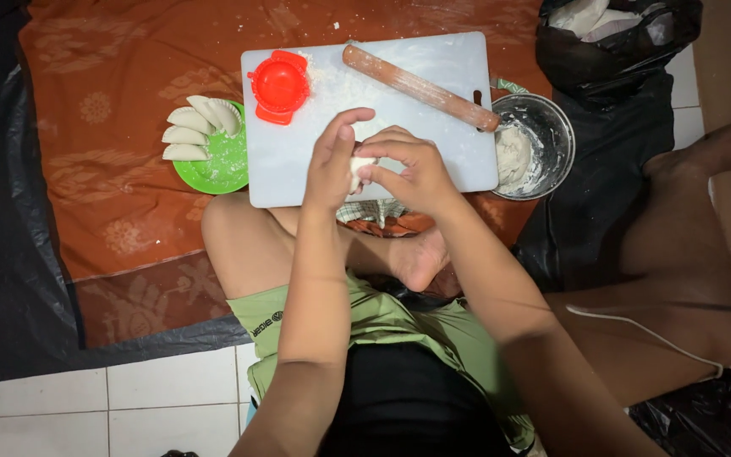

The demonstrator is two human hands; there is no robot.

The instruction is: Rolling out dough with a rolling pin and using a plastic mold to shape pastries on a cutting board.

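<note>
Both hands meet over the white plastic cutting board (298, 169), pinched together on a small pale lump of dough (360, 167): left hand (332, 165) behind it, right hand (412, 169) cupping its near side. Beyond the left hand sits a red round dumpling press (280, 85); further left, a green plate (222, 165) with folded dumplings (195, 127). Beyond the right hand lies a wooden rolling pin (420, 87); just right, a floured metal bowl (552, 140).
</note>
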